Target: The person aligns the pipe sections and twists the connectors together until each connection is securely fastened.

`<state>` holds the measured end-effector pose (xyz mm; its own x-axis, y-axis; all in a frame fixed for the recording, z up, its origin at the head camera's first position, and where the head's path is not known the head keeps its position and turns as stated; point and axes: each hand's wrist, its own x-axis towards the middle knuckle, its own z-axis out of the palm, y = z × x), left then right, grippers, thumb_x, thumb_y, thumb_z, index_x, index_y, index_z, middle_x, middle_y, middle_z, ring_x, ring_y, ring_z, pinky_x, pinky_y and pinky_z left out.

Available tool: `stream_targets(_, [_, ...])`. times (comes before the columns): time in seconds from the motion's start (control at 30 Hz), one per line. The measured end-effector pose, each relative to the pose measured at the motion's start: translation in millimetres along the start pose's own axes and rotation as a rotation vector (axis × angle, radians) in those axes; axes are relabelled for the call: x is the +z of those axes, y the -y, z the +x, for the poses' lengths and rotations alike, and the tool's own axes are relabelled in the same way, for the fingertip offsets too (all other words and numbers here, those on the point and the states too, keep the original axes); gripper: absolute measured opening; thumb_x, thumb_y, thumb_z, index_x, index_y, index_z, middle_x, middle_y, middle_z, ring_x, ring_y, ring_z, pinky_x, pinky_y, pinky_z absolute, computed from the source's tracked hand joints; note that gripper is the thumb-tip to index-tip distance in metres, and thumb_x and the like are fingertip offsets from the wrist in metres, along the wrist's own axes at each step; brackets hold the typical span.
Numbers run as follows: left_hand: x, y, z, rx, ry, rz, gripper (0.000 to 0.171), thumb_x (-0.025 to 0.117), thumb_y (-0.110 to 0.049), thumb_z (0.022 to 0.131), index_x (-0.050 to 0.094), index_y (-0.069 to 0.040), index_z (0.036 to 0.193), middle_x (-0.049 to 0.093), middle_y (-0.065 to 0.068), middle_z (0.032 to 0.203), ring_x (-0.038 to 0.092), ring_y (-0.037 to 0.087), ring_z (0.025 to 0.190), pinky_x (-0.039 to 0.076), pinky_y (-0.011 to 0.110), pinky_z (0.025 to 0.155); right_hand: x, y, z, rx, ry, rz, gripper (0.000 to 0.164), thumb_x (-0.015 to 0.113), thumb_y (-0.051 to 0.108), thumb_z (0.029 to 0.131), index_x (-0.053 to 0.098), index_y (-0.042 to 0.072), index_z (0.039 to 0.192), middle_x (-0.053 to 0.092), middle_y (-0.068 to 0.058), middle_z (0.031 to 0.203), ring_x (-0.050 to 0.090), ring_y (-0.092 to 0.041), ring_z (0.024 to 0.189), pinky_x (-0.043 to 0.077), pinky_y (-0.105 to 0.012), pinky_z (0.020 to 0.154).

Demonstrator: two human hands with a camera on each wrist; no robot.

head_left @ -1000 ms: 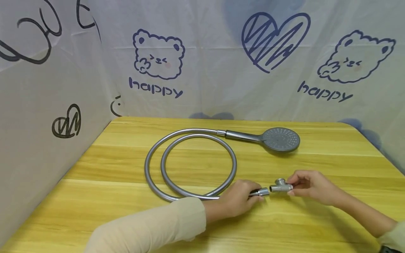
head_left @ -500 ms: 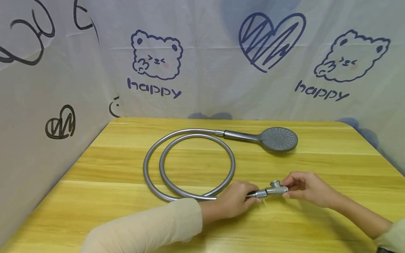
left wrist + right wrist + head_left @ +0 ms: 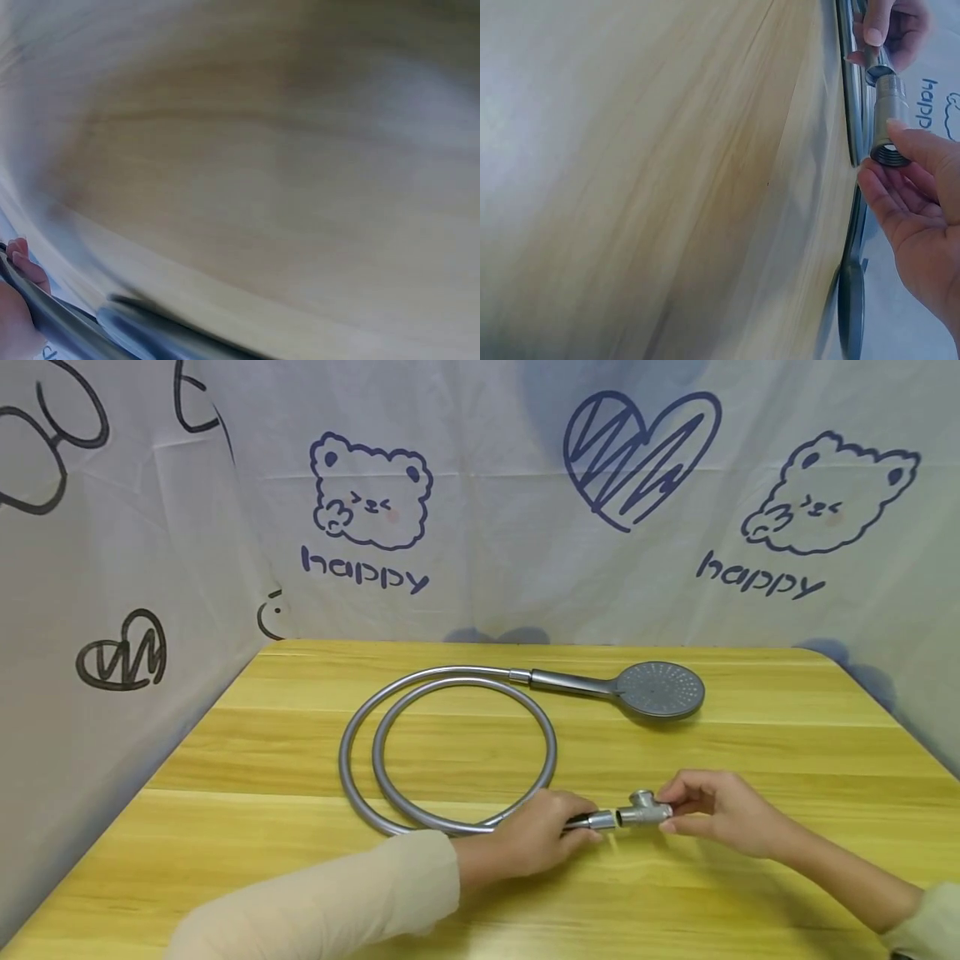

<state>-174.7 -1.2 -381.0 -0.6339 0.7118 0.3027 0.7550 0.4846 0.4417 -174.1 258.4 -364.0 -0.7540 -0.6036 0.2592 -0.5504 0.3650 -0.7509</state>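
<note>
My left hand (image 3: 536, 832) grips the grey shower hose (image 3: 463, 680) just behind its shiny end nut (image 3: 602, 820). Thumb and fingers of my right hand (image 3: 723, 814) pinch a metal tee fitting (image 3: 647, 812) by its right end, its side branch tilted up and away. Nut and fitting face each other end to end, a narrow gap showing between them in the head view. From the right wrist, the fitting (image 3: 891, 112) shows a threaded open end near my fingers. The left wrist view is blurred, with part of the hand (image 3: 16, 322) on the hose at its lower left corner.
The hose lies in loops on the wooden table (image 3: 262, 877). Its far end joins a grey shower head (image 3: 660, 689), face up toward the back. White cloth (image 3: 487, 585) with drawn bears and hearts hangs behind and at the sides.
Both hands have shifted slightly left with the hose end and tee fitting. The two ends met half a second ago, and a small gap now shows between them. The shower head has stayed put.
</note>
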Motion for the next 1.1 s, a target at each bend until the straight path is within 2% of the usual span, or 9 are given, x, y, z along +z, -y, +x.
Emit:
stream_targets(0.13, [-4.5,5.3,-5.4,-0.006,0.031,-0.025,0.024,0.062,-0.022,0.089,0.067,-0.005,0.105,0.07,0.003,0.093,0.056,-0.001,0.075,0.041,0.004,0.065,3.2,1.6,2.4,-0.007,-0.01,-0.001,0.016,0.07,0.0,0.078,0.062,-0.004,0.09,0.066,0.003,0.094,0.061,0.001,0.08,0.054,-0.02,0.068])
stream_targets(0.27, [-9.7,6.9,-8.8,-0.013,0.049,-0.03,0.023,0.062,-0.022,0.089,0.067,-0.005,0.105,0.07,0.002,0.093,0.055,-0.001,0.076,0.042,0.005,0.067,5.4,3.2,5.7,-0.014,-0.017,-0.013,0.017,0.071,0.003,0.078,0.062,-0.004,0.091,0.067,-0.009,0.091,0.063,-0.005,0.079,0.054,-0.02,0.069])
stream_targets(0.47, [-16.8,7.2,-11.7,-0.014,0.055,-0.041,0.022,0.061,-0.021,0.089,0.067,-0.005,0.103,0.07,0.002,0.091,0.052,-0.001,0.071,0.041,0.006,0.065,11.9,7.8,11.3,0.013,-0.026,-0.017,0.018,0.072,0.008,0.079,0.063,-0.001,0.09,0.067,-0.005,0.09,0.064,-0.006,0.079,0.055,-0.021,0.069])
stream_targets(0.73, [-20.9,12.1,-15.5,0.049,0.041,-0.036,0.02,0.062,-0.017,0.089,0.067,-0.002,0.101,0.07,0.004,0.09,0.055,0.003,0.072,0.044,0.009,0.068,16.7,12.9,16.3,0.052,-0.013,-0.011,0.019,0.072,0.009,0.079,0.062,-0.003,0.091,0.065,-0.019,0.093,0.063,-0.008,0.079,0.054,-0.021,0.069])
stream_targets(0.9, [-22.3,13.3,-16.2,0.032,0.036,-0.043,0.021,0.063,-0.019,0.088,0.067,-0.003,0.102,0.07,0.004,0.092,0.057,0.004,0.075,0.045,0.008,0.07,19.5,13.7,19.4,0.057,-0.01,0.003,0.019,0.071,0.006,0.078,0.062,-0.005,0.091,0.064,-0.022,0.095,0.064,-0.01,0.079,0.054,-0.021,0.069])
stream_targets(1.1, [-25.1,13.4,-15.9,0.027,0.033,-0.052,0.022,0.063,-0.018,0.088,0.067,-0.002,0.103,0.07,0.005,0.093,0.059,0.005,0.076,0.046,0.008,0.069,21.2,15.3,21.8,0.061,-0.021,-0.015,0.019,0.072,0.007,0.078,0.062,-0.003,0.091,0.065,-0.02,0.094,0.064,-0.011,0.078,0.054,-0.021,0.07])
